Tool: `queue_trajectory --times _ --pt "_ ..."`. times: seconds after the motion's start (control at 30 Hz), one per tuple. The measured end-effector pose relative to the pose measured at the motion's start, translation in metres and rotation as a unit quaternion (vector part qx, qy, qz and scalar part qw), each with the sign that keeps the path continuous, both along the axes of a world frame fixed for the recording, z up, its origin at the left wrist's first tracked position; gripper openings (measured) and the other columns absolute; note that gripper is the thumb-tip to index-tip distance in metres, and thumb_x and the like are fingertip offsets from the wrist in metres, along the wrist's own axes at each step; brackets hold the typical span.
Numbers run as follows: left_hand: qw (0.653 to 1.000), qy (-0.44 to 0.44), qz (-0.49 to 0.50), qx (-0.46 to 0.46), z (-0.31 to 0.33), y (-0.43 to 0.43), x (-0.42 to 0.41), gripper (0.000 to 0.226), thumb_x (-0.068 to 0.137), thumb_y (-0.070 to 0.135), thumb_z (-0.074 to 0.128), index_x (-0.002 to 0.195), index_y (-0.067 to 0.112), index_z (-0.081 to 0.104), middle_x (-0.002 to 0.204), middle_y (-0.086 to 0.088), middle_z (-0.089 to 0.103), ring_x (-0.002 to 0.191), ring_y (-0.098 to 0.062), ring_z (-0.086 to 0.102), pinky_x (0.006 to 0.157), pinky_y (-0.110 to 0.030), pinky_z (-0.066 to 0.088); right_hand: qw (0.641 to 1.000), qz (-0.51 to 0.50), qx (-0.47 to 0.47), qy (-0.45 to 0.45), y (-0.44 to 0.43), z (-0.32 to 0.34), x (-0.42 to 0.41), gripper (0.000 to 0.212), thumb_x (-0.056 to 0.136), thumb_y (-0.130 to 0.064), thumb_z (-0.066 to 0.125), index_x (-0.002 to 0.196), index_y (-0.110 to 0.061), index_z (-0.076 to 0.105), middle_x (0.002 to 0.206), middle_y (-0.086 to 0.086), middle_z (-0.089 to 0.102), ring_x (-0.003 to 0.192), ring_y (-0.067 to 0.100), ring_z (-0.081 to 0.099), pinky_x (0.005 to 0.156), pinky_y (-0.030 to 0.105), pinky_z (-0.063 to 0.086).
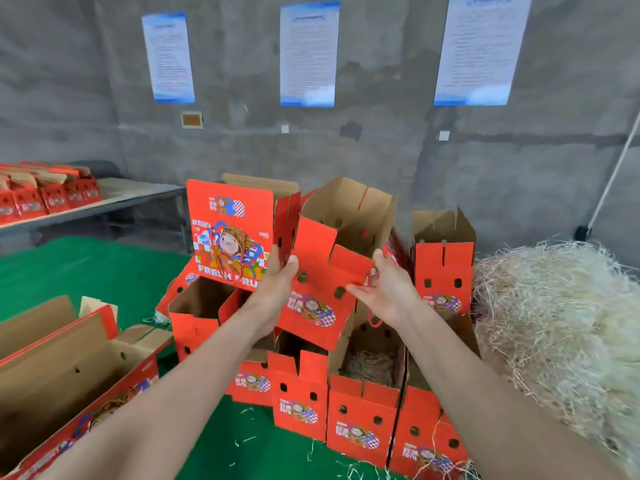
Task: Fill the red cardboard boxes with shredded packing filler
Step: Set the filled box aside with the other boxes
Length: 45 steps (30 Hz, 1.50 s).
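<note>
A red cardboard box (317, 303) with open flaps is tilted in the air above the stack, held between my two hands. My left hand (277, 285) presses its left side with straight fingers, the thumb lying on the front flap. At the box's right edge my right hand (386, 289) is spread palm-up, its fingertips touching near a red cord handle. Below stand more open red boxes; one (363, 417) has shredded filler (369, 368) in its bottom. A big pile of pale shredded filler (561, 327) lies to the right.
Open boxes (445, 271) stand stacked at the back against the grey wall. A long open red carton (69, 382) lies at the lower left on the green mat (86, 271). A table (138, 197) at far left carries several folded red boxes.
</note>
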<state>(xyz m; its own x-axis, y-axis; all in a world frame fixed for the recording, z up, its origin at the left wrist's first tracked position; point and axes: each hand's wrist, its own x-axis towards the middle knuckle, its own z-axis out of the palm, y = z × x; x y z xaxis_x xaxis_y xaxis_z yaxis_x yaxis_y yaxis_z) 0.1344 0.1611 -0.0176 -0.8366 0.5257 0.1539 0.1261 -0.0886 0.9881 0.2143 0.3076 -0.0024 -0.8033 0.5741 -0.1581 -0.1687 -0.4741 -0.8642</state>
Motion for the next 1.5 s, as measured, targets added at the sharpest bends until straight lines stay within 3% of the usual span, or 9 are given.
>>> queue_trajectory --times 0.1,0.23,0.5,0.63,0.8,1.0,1.27,1.4,1.5 --pt "0.998 -0.013 -0.015 -0.066 -0.012 0.002 -0.020 0.055 0.102 0.030 0.034 0.149 0.030 0.006 0.156 0.002 0.014 0.143 -0.018 0.015 0.117 -0.044 0.013 0.999 0.021 0.029 -0.032 -0.002 -0.016 -0.017 0.055 0.094 -0.040 0.048 0.141 -0.017 0.031 0.136 0.010 0.044 0.103 0.031 0.058 0.094 0.040 0.044" --pt "0.988 0.004 -0.037 -0.149 -0.023 0.015 -0.038 0.049 0.102 0.027 0.032 0.149 0.031 0.015 0.158 0.000 0.001 0.145 -0.018 0.004 0.117 -0.045 0.011 0.980 0.070 0.173 -0.066 -0.009 -0.034 -0.023 0.034 0.095 -0.010 0.049 0.127 -0.019 0.043 0.129 0.005 0.048 0.108 0.019 0.054 0.087 0.027 0.048" --pt "0.986 0.056 -0.013 -0.157 -0.043 0.033 -0.055 0.053 0.100 0.023 0.039 0.148 0.028 0.017 0.157 0.003 -0.012 0.144 -0.013 0.001 0.114 -0.033 0.014 0.902 0.149 0.378 -0.149 -0.022 -0.043 -0.035 0.054 0.095 -0.007 0.045 0.144 -0.024 0.030 0.151 -0.003 0.026 0.138 0.015 0.025 0.112 0.036 0.025" --pt "0.986 0.121 0.015 -0.114 -0.048 0.008 -0.055 0.045 0.096 0.017 0.050 0.140 0.017 0.042 0.128 0.002 0.051 0.097 0.018 0.053 0.086 -0.003 0.038 0.900 0.047 0.414 -0.130 -0.044 -0.048 -0.048 0.039 0.092 -0.005 0.049 0.129 -0.017 0.050 0.127 0.002 0.052 0.120 0.017 0.048 0.102 0.036 0.041" --pt "0.999 -0.014 0.047 0.002 -0.049 -0.078 -0.060 0.022 0.095 0.019 0.052 0.114 0.017 0.062 0.100 -0.003 0.068 0.090 -0.015 0.066 0.072 -0.017 0.051 0.901 -0.009 0.429 -0.061 -0.096 -0.056 -0.071 0.031 0.090 0.000 0.047 0.083 -0.028 0.061 0.079 -0.002 0.068 0.066 0.014 0.064 0.069 0.030 0.055" --pt "0.975 -0.116 0.187 0.028 -0.091 -0.226 -0.097 0.017 0.094 0.005 0.051 0.104 -0.001 0.064 0.087 -0.010 0.066 0.078 -0.021 0.063 0.071 -0.028 0.056 0.842 0.106 0.521 -0.091 -0.197 -0.104 -0.126 0.019 0.088 -0.003 0.053 0.087 -0.017 0.066 0.078 0.001 0.071 0.062 0.010 0.064 0.063 0.023 0.052" --pt "0.946 -0.106 0.289 -0.099 -0.128 -0.365 -0.168 0.018 0.094 0.010 0.051 0.107 0.010 0.064 0.093 -0.005 0.068 0.086 -0.017 0.066 0.074 -0.024 0.053 0.539 0.262 0.790 -0.127 -0.317 -0.169 -0.200 0.067 0.078 0.012 0.047 0.136 -0.022 0.042 0.148 0.006 0.026 0.137 0.026 0.018 0.104 0.045 0.032" --pt "0.943 -0.088 0.301 -0.113 -0.137 -0.391 -0.181 0.017 0.093 0.013 0.054 0.106 0.013 0.065 0.091 -0.003 0.069 0.083 -0.014 0.068 0.067 -0.020 0.053 0.386 0.295 0.853 -0.190 -0.331 -0.177 -0.230 0.065 0.080 0.008 0.052 0.137 -0.022 0.041 0.152 0.010 0.015 0.142 0.030 0.004 0.113 0.050 0.013" --pt "0.927 -0.034 0.328 -0.180 -0.148 -0.406 -0.184 0.018 0.093 0.017 0.054 0.108 0.013 0.065 0.101 -0.001 0.067 0.091 -0.013 0.064 0.082 -0.028 0.054 0.263 0.291 0.899 -0.196 -0.338 -0.179 -0.246 0.038 0.084 0.001 0.050 0.118 -0.014 0.058 0.134 0.012 0.043 0.134 0.031 0.023 0.108 0.048 0.022"
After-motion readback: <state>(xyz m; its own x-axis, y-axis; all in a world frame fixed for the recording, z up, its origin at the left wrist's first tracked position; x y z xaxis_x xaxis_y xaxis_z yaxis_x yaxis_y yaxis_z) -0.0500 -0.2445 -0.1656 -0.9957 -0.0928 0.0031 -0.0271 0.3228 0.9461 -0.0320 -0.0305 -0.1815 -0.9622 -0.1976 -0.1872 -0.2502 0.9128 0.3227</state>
